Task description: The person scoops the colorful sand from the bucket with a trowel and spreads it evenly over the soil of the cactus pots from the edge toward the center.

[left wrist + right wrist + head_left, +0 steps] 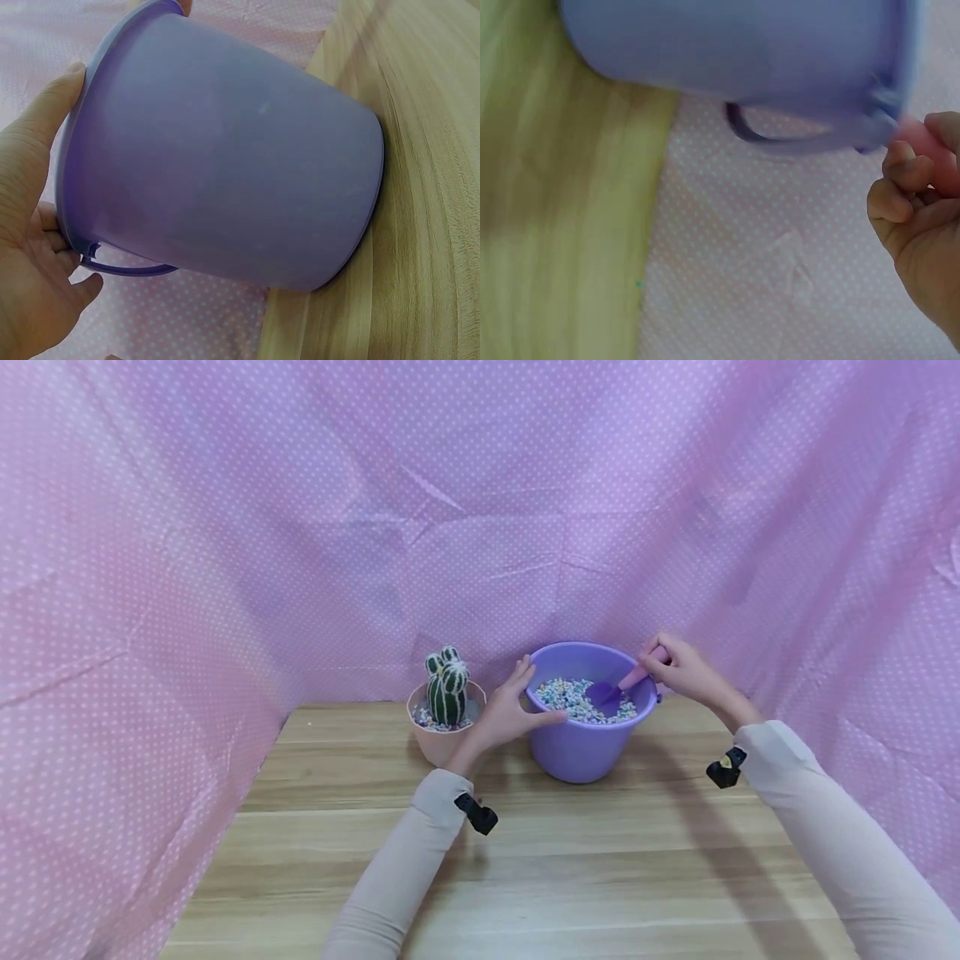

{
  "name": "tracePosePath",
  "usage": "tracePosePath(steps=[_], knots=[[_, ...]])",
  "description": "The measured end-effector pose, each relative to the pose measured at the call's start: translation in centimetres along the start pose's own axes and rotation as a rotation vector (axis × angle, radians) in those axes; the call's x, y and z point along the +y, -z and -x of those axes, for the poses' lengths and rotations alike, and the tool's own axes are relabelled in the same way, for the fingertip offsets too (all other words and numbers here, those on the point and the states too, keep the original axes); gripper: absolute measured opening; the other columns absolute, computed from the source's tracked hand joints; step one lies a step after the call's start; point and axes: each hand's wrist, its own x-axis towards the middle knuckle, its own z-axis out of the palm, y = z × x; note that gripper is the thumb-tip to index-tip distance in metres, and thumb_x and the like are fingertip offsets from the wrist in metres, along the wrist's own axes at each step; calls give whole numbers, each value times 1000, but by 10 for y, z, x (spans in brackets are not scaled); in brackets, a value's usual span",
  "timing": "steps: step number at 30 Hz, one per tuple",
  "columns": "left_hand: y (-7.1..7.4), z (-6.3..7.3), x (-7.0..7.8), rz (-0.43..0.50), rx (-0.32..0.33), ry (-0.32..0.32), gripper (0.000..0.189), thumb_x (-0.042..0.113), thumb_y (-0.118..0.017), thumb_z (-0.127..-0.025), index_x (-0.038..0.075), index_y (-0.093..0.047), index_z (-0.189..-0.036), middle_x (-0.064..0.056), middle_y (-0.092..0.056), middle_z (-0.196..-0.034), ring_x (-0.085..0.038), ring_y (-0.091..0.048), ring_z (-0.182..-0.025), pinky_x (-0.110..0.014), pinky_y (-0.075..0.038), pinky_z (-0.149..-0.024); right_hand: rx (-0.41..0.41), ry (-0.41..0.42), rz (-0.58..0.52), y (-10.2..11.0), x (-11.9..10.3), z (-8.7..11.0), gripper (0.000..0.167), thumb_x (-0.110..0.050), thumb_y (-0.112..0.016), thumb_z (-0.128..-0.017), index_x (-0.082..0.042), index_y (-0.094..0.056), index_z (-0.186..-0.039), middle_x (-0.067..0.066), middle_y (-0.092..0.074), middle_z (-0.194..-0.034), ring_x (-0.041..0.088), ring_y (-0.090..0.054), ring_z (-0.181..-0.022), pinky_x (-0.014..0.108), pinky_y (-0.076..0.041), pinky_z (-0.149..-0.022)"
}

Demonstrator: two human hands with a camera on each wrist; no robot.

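Observation:
A purple bucket stands upright on the table, with small pale multicoloured pebbles inside. My left hand holds its rim at the near left, thumb along the front and fingers around the left side. In the left wrist view that hand grips the rim beside the bucket's hanging handle. Over the right rim, my right hand grips the pink handle of a small shovel, whose purple blade is in the pebbles. The right wrist view shows the fingers curled around that handle.
Left of the bucket stands a peach pot with a striped green cactus and pebbles; my left wrist passes close in front of it. A wooden table carries both. Pink dotted cloth hangs behind and at both sides.

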Motion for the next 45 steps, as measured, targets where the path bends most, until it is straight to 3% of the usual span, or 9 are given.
tracePosePath(steps=[3,7,15,21,25,30,35,41,45], knots=[[2,0,1,2,-3,11,111,57,-83,-78,10,-26,-162,6,-7,-173,-19,-6,-160,-53,-15,-130,-28,13,-95,-6,0,2,14,-3,-47,-107,10,-47,-103,30,-74,-95,24,-77,-84,25,-61,-65],[2,0,1,0,-7,9,111,57,-82,-79,10,-26,-162,8,-6,-173,-19,-6,-160,-53,-15,-130,4,18,-128,-9,-2,3,13,-2,-47,-106,10,-46,-101,32,-73,-92,24,-77,-84,25,-61,-65],[1,2,1,9,-10,0,110,56,-82,-79,10,-26,-162,8,-7,-172,-17,-5,-160,-52,-15,-130,72,-55,19,-10,-4,4,15,-6,-53,-105,8,-50,-100,26,-75,-90,8,-62,-67,20,-46,-59],[1,2,1,7,-8,0,110,57,-81,-80,10,-25,-162,8,-6,-173,-17,-5,-160,-53,-15,-130,85,-128,31,-7,-8,4,16,-9,-54,-105,6,-50,-100,14,-78,-84,5,-48,-59,21,-41,-52],[0,2,0,10,-7,4,110,57,-82,-79,10,-26,-162,8,-6,-172,-17,-5,-160,-52,-15,-130,84,-131,-19,-7,-9,4,17,-9,-55,-104,7,-50,-101,4,-78,-77,2,-42,-54,19,-37,-47],[-1,2,1,13,-6,9,110,56,-82,-79,10,-26,-162,9,-6,-172,-17,-6,-159,-51,-15,-130,72,-131,-141,-7,-5,6,17,-7,-53,-105,9,-47,-103,2,-79,-77,2,-41,-49,18,-35,-42],[-2,2,1,14,-11,4,110,56,-82,-79,11,-25,-162,8,-6,-172,-18,-6,-160,-51,-15,-130,85,-168,-173,-6,2,8,17,-9,-53,-106,7,-47,-104,-9,-78,-75,1,-41,-51,17,-36,-43],[-1,0,-1,29,-11,5,110,54,-83,-79,13,-25,-162,8,-7,-172,-13,-4,-159,-48,-14,-130,20,-162,-190,-2,1,6,21,-11,-52,-107,9,-47,-109,1,-80,-83,5,-43,-52,20,-38,-44],[-1,0,-3,31,-11,0,110,55,-83,-79,13,-25,-162,8,-7,-172,-15,-5,-159,-50,-14,-130,-30,-218,-172,4,-4,2,23,-14,-53,-107,9,-50,-109,-1,-76,-73,6,-43,-52,20,-38,-45]])
